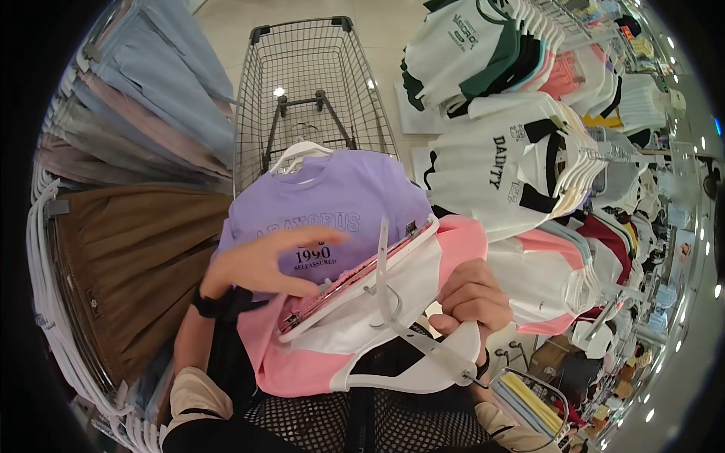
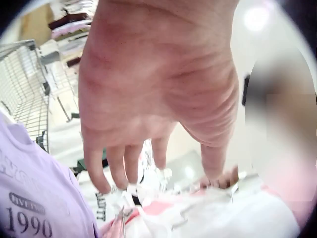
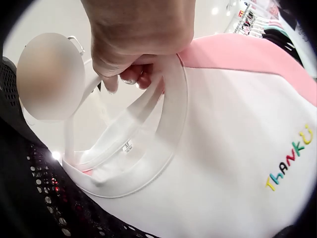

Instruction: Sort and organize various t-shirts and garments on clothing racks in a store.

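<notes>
My right hand point(image 1: 477, 298) grips a white-and-pink T-shirt point(image 1: 411, 283) at its neckline, beside a white hanger point(image 1: 411, 377). In the right wrist view, bent fingers pinch the T-shirt's white collar point(image 3: 171, 119); coloured "THANKU" lettering point(image 3: 292, 158) crosses the chest. Across the T-shirt in the head view lies a white clip hanger point(image 1: 306, 326) bearing a pink gathered garment point(image 1: 340, 283). My left hand point(image 1: 260, 260) hovers close over that garment, fingers spread and holding nothing. Behind it hangs a purple T-shirt point(image 1: 332, 181) printed "1990", on its own white hanger point(image 1: 302, 149).
A wire shopping cart point(image 1: 310, 68) stands ahead, just beyond the purple T-shirt. Brown trousers point(image 1: 143, 264) and blue jeans point(image 1: 158, 68) hang on the left rack. On the right, racks carry several printed tops, among them a white "DADITY" shirt point(image 1: 483, 162).
</notes>
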Demonstrator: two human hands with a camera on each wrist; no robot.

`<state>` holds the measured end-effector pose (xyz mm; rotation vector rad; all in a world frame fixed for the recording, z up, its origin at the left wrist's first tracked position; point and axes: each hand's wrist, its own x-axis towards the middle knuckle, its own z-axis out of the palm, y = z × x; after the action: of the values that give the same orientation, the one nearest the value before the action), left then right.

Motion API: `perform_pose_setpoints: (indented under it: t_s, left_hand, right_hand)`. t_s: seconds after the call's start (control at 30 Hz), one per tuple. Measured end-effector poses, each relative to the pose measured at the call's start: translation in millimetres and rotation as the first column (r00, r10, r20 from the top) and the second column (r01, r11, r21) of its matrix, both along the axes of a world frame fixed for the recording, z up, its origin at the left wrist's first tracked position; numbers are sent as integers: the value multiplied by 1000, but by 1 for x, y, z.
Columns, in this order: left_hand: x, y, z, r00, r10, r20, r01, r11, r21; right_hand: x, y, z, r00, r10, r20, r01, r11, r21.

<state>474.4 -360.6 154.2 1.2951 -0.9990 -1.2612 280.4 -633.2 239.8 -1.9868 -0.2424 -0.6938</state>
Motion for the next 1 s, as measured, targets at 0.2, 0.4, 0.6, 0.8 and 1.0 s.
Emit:
perform_pose_setpoints:
  t_s: [0.2,0.4,0.6,0.8,1.0]
  left_hand:
    - [-49,-57,48,889,43,455,78,966,-244]
    - [-93,-98,63,864,-40,503,251,899,-358]
    - [-160,-152,68,827,-153,540,366,876,-313]
    - [-255,-226,83,800,-374,469,485,864,-138]
    - [-348,-302,88,701,-591,398,651,759,-20]
  right_hand:
    - [-25,-12,2,999,-36,-40,37,999,22]
    - [-67,-28,3,998,-56,-40,58,998,41]
    - [-151,-59,3,985,-167,-50,170,984,59]
    - [-277,-98,-3,937,-339,-79,347,931,117]
    - [-392,-127,-12,814,-566,-132,580,805,122]
